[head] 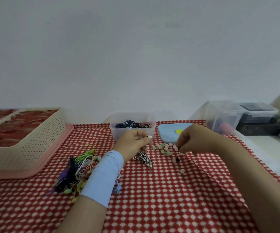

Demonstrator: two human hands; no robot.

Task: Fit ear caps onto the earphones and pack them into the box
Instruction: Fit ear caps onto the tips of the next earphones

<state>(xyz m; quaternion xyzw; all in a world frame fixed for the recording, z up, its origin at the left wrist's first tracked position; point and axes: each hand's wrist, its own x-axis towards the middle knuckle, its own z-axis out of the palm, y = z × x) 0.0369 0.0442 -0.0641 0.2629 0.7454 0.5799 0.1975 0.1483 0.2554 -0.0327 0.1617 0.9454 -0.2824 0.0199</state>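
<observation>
Here, the white earbud (pixel 150 136) sits pinched at the fingers (pixel 144 140) of the left hand (pixel 132 142). Its striped cable (pixel 143 158) droops to the bench (pixel 152 199). The right hand (pixel 196 140) bunches its fingers (pixel 183 146) down over the scattered ear caps (pixel 164 148); we cannot tell whether one is pinched. We judge the step is picking a cap: take one only, turn its open end toward the bud, hold the bud steady, press on squarely. The box (pixel 132 130) stands just behind, its lid (pixel 167 133) beside.
</observation>
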